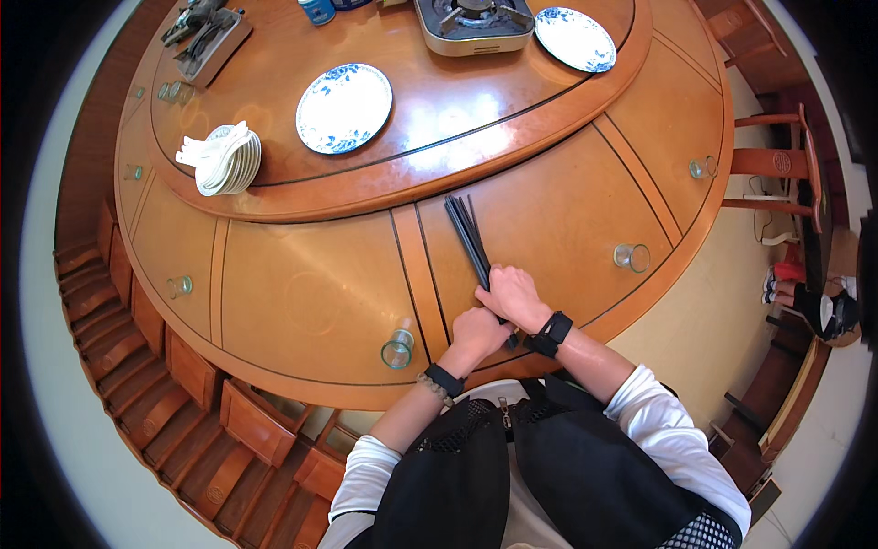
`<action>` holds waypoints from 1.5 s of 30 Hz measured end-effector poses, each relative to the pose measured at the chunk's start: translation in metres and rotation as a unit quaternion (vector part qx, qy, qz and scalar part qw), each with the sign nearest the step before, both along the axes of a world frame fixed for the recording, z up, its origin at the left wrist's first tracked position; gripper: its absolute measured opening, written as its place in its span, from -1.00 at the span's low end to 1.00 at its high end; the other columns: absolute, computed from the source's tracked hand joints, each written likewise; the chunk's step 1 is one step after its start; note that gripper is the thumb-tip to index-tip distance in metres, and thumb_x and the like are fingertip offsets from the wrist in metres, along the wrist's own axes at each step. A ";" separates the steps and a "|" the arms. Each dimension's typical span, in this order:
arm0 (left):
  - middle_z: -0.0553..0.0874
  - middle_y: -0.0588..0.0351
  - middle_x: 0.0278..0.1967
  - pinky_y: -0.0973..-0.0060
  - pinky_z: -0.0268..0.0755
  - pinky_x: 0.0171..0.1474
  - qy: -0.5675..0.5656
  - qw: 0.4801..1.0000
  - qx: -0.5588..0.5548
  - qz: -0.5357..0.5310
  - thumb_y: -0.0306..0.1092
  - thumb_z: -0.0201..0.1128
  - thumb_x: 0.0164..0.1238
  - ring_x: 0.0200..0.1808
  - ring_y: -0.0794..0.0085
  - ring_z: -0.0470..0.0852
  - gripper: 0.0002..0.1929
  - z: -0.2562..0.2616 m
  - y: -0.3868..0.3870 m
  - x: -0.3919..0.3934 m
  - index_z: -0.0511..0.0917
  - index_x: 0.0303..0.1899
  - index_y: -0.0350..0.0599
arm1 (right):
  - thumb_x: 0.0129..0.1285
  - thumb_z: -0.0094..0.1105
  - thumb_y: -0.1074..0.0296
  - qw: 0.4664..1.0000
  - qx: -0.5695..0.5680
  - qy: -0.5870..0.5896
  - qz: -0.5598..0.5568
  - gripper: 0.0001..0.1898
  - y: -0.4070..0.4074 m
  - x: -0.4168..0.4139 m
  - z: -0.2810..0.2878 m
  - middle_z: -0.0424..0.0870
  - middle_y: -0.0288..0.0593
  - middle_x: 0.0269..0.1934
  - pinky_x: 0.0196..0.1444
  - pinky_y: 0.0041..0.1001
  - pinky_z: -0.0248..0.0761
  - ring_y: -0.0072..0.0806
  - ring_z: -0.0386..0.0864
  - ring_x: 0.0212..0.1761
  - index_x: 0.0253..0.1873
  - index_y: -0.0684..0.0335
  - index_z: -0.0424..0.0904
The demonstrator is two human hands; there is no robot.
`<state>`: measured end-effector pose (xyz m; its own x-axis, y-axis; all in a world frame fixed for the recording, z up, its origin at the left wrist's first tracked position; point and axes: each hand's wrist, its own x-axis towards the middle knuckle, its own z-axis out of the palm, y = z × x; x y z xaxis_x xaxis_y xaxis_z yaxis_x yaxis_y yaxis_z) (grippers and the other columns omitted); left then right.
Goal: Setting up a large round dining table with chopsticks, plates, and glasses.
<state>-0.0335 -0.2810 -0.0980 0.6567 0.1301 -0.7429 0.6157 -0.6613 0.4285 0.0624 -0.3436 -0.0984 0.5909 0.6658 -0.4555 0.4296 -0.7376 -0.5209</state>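
Both my hands grip one bundle of black chopsticks [469, 237], which points away from me across the near rim of the round wooden table [322, 288]. My right hand [516, 296] is wrapped around the middle of the bundle. Just below it and touching it, my left hand [480, 334] closes around the nearer end. The far tips fan out slightly, close to the raised turntable's edge [384, 200]. To the left of my left hand stands a clear drinking glass [398, 348]. Another glass [632, 257] is on the right.
On the turntable are a blue-patterned plate [344, 108], stacked bowls with white spoons [230, 161], a portable gas stove [475, 27], a second plate [575, 40] and a utensil tray [215, 47]. Wooden chairs [257, 418] line the left. A person [816, 305] is at the far right.
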 end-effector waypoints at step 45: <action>0.64 -0.07 -0.69 0.25 0.48 -0.51 -0.110 0.978 0.144 -0.105 0.31 0.10 0.24 -0.58 0.12 0.69 -0.34 0.006 0.006 -0.013 0.66 -0.66 -0.16 | 0.12 0.25 -0.17 0.990 -0.114 0.044 0.066 -0.44 -0.010 0.027 0.018 0.70 0.14 -0.40 -0.16 -0.24 0.56 -0.04 0.70 -0.27 -0.33 0.39 0.70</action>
<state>-0.0466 -0.2746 -0.0923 0.8309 0.1578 -0.5336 0.3669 -0.8763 0.3121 0.0897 -0.3533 -0.0805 0.4574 0.6080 -0.6489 0.4901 -0.7813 -0.3866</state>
